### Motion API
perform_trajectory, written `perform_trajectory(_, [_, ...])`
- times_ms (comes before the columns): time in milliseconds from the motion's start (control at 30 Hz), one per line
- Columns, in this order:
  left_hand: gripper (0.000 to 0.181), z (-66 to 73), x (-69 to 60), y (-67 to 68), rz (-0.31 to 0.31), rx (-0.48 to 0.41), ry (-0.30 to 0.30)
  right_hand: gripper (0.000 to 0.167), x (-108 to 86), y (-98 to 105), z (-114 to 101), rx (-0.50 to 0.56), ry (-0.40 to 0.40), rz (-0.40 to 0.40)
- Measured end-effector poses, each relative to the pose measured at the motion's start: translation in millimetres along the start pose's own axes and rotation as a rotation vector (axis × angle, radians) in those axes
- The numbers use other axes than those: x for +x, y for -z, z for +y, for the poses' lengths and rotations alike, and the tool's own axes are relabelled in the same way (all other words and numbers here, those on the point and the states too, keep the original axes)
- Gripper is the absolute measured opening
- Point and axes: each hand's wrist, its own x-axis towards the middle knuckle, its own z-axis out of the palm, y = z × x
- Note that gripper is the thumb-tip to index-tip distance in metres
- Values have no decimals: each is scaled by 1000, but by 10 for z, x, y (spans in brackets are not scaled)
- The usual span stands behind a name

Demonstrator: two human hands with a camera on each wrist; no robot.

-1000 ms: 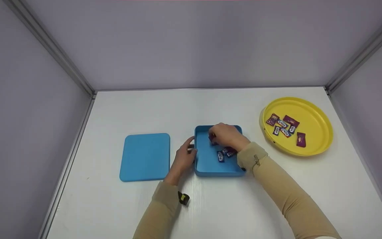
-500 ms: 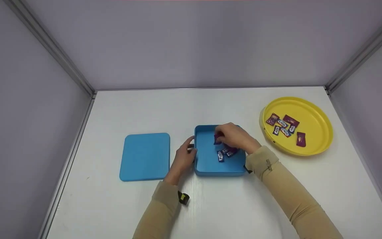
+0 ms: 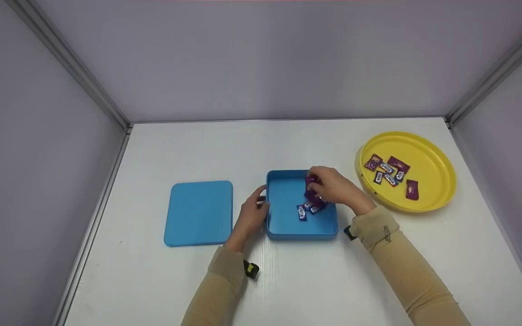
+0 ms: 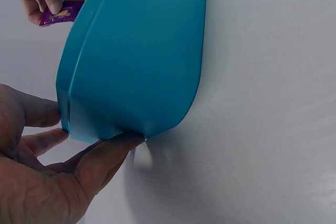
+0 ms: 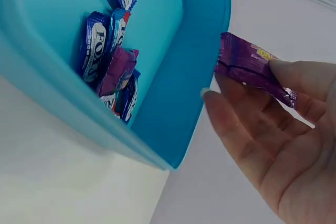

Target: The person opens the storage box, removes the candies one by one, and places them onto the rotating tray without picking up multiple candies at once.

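Thumb and fingers of the right hand (image 3: 335, 185) pinch a purple sweet (image 5: 247, 62), and loosely parted fingers of the left hand (image 3: 252, 216) touch the left wall of the blue box (image 3: 302, 236), the sweet over its far right part, near the middle of the tabletop (image 3: 297, 280).

We see a plain blue box (image 3: 283, 228), a blue lid (image 3: 199, 213), a yellow tray (image 3: 431, 165), a purple candy (image 5: 252, 62) printed yellow, dark-blue candies (image 5: 96, 48) lettered in white, tan sleeves (image 3: 417, 276), a white desk (image 3: 147, 285), lilac-grey walls (image 3: 288, 59)
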Motion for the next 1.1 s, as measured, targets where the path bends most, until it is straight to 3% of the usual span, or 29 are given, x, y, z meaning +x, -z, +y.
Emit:
perform_trajectory(533, [52, -20, 15, -3, -2, 5, -14, 25, -339, 245, 367, 155, -82, 171])
perform_trajectory(833, [53, -25, 11, 7, -2, 4, -2, 32, -570, 395, 693, 167, -226, 244])
perform_trajectory(1100, [53, -10, 7, 6, -1, 1, 13, 34, -742, 519, 1036, 189, -252, 369])
